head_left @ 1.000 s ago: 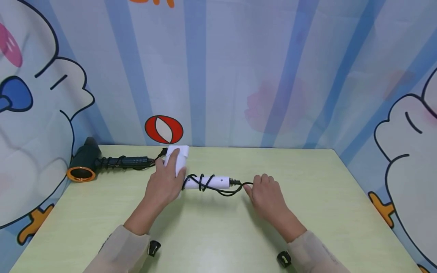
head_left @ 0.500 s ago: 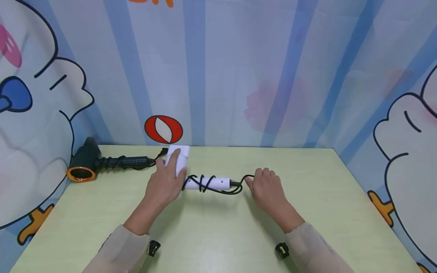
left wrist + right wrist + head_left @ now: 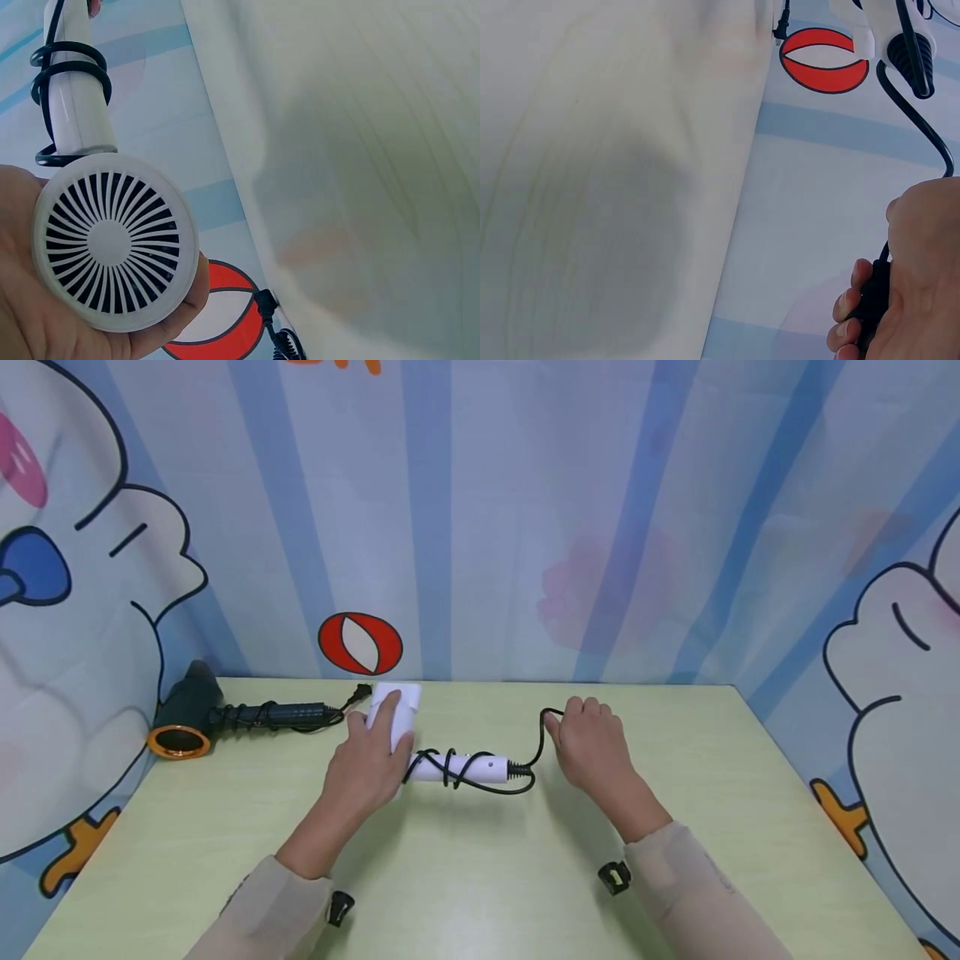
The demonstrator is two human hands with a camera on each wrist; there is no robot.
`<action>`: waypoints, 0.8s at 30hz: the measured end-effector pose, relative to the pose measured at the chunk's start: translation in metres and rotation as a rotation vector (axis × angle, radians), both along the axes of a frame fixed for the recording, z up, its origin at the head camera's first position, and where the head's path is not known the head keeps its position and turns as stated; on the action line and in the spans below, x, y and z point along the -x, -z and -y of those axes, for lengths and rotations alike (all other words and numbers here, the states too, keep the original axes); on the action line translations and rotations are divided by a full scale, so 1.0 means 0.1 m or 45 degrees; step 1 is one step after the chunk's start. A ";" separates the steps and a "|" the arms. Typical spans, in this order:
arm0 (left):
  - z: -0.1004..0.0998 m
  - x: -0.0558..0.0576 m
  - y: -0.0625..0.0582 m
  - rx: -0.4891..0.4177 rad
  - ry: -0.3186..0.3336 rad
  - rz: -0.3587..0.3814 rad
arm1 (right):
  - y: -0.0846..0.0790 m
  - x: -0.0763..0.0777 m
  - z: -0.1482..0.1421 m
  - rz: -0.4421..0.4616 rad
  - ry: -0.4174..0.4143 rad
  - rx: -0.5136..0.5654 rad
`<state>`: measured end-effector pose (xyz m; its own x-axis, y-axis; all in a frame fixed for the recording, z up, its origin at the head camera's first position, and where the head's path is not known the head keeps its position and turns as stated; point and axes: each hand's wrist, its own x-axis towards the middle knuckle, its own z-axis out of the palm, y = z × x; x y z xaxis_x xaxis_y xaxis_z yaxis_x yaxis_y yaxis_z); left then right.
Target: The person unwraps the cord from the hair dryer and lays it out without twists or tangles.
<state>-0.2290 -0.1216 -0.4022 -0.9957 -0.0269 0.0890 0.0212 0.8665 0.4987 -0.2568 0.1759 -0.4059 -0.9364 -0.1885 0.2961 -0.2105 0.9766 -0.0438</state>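
Note:
My left hand (image 3: 366, 767) grips the barrel of a white hair dryer (image 3: 491, 768) over the table, its handle pointing right. The left wrist view shows the round vented back (image 3: 109, 242) of the dryer against the palm. Black power cord (image 3: 541, 739) winds in loose loops around the handle, and a free length rises from its end to my right hand (image 3: 596, 750). Curled fingers of that hand hold the cord's black plug (image 3: 875, 296), as the right wrist view shows; its prongs are hidden.
A dark green hair dryer (image 3: 183, 714) with an orange-rimmed nozzle lies at the table's back left, cord wound on its handle. Its plug (image 3: 362, 692) lies close to my left hand. A printed curtain (image 3: 510, 527) hangs behind the pale table (image 3: 480, 877).
My right hand has moved up and away, drawing the cord from nearly level into a rising bend. The white hair dryer has shifted slightly right; my left hand keeps its grip.

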 end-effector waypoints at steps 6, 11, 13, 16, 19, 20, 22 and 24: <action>0.00 -0.01 0.01 0.006 0.006 0.015 | -0.04 0.00 0.01 0.013 0.004 0.009; 0.00 0.00 0.00 0.014 0.006 0.006 | -0.06 0.01 0.01 0.023 0.011 0.005; 0.00 0.01 0.01 0.018 0.008 0.003 | -0.07 0.01 0.01 0.020 0.010 0.004; 0.00 0.02 0.01 0.023 0.009 0.006 | -0.09 0.00 0.01 0.009 0.001 0.004; 0.00 0.03 0.02 0.029 0.003 0.013 | -0.13 -0.03 0.01 -0.013 -0.015 0.015; 0.01 0.03 0.03 0.030 0.001 0.015 | -0.15 -0.04 0.01 -0.018 -0.020 0.021; 0.02 0.04 0.04 0.033 -0.006 0.022 | -0.20 -0.08 0.02 -0.028 -0.033 0.037; 0.02 0.04 0.04 0.038 -0.015 0.027 | -0.24 -0.13 0.04 -0.020 -0.042 0.052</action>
<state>-0.2332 -0.1241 -0.4065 -0.9970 -0.0366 0.0687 0.0002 0.8812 0.4727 -0.2438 0.1719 -0.3818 -0.9249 -0.2068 0.3192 -0.2437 0.9665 -0.0801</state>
